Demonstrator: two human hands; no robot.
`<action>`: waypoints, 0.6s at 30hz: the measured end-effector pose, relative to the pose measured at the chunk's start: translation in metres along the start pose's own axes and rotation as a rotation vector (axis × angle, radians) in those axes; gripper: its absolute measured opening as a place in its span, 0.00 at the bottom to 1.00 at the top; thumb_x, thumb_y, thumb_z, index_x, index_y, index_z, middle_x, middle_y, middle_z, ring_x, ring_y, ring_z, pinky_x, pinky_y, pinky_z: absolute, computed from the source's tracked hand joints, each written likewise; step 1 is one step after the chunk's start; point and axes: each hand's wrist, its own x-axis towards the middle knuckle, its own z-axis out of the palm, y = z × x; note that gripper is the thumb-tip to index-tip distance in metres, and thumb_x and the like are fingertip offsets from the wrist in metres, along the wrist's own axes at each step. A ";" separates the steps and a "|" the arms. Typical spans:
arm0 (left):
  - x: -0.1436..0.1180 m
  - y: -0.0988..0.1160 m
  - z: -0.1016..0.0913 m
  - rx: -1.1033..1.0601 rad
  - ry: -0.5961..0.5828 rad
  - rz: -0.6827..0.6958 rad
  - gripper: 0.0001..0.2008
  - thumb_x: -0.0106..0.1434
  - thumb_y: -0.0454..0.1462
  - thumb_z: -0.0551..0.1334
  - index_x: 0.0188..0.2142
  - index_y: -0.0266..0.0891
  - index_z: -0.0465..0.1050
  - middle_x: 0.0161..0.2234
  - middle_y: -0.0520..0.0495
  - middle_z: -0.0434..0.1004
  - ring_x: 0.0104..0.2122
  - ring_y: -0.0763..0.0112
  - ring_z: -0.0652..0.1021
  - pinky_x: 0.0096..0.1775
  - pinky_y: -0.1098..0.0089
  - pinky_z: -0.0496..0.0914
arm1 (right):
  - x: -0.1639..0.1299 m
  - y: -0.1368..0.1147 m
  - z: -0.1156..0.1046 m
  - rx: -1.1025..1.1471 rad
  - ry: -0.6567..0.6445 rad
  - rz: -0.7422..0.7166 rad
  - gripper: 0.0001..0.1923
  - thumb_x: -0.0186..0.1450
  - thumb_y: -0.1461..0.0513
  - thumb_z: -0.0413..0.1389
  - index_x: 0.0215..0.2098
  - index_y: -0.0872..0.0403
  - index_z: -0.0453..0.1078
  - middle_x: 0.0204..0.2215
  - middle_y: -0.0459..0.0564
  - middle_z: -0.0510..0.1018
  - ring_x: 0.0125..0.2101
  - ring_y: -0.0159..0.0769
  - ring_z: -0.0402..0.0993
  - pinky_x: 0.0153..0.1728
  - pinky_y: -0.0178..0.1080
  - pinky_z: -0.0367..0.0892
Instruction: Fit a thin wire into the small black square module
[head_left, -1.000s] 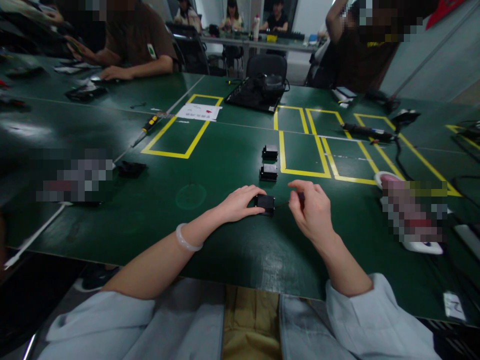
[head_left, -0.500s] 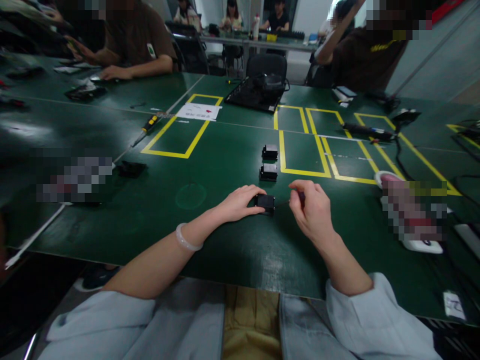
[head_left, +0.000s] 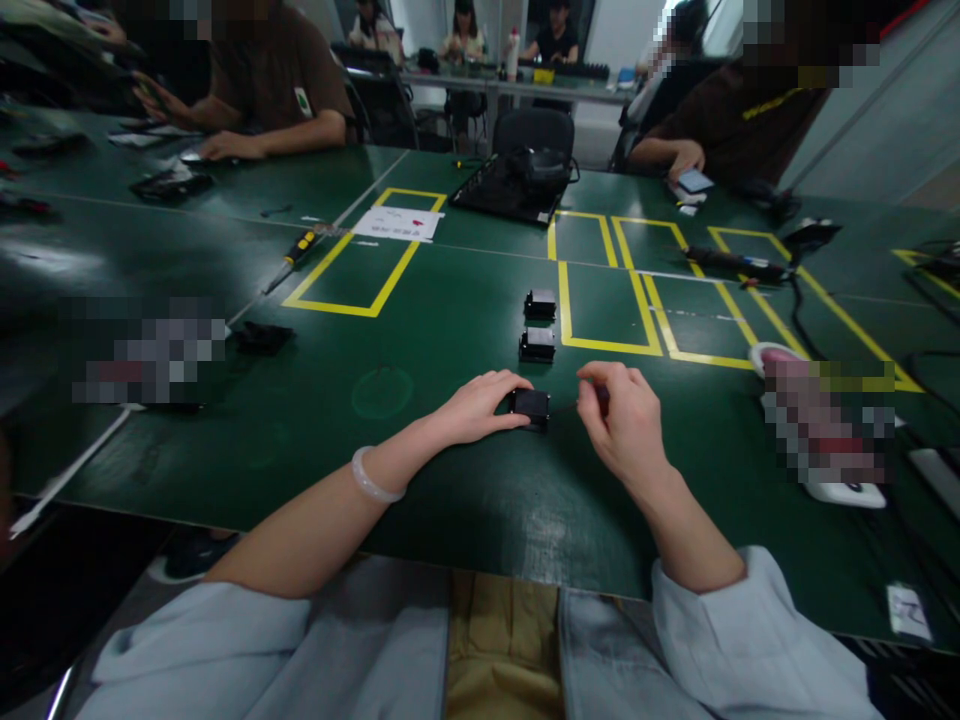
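My left hand (head_left: 484, 405) grips a small black servo-like box (head_left: 532, 405) on the table, thumb and forefinger on its left end. Bright metal points show at its corners. To its right, my right hand (head_left: 624, 415) is closed in a pinch around a slim dark tool (head_left: 603, 395). The fingers cover most of the tool, and its exact kind is unclear. A faint thin shaft seems to point from it towards the box. Beyond the held box stand two similar ones, a nearer black box (head_left: 537, 344) and a farther black box (head_left: 540, 304).
Yellow tape rectangles (head_left: 611, 349) mark the green table (head_left: 450, 500). A yellow-black screwdriver (head_left: 300, 246) and paper sheet (head_left: 399, 224) lie left. A black tool with a cable (head_left: 735, 264) and a blurred white-edged object (head_left: 847, 492) are at right. Co-workers sit opposite.
My hands and the held box stay nearly still. The co-worker at the far right has lowered a raised arm, and that hand now rests at a phone-like object on the table.
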 end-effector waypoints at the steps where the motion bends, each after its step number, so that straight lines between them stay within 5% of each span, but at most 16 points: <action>1: 0.000 0.000 0.000 0.000 -0.001 -0.001 0.18 0.65 0.46 0.62 0.51 0.42 0.67 0.46 0.44 0.73 0.46 0.59 0.73 0.47 0.62 0.67 | 0.000 0.000 0.000 0.001 0.006 -0.004 0.06 0.66 0.65 0.49 0.41 0.52 0.65 0.28 0.46 0.74 0.27 0.34 0.67 0.32 0.38 0.61; 18: 0.000 0.002 -0.001 -0.011 -0.004 -0.005 0.18 0.65 0.47 0.61 0.51 0.41 0.68 0.46 0.44 0.73 0.46 0.59 0.73 0.47 0.62 0.67 | 0.000 0.001 0.002 -0.013 0.005 0.001 0.09 0.66 0.65 0.48 0.45 0.53 0.63 0.26 0.45 0.72 0.26 0.35 0.67 0.33 0.39 0.63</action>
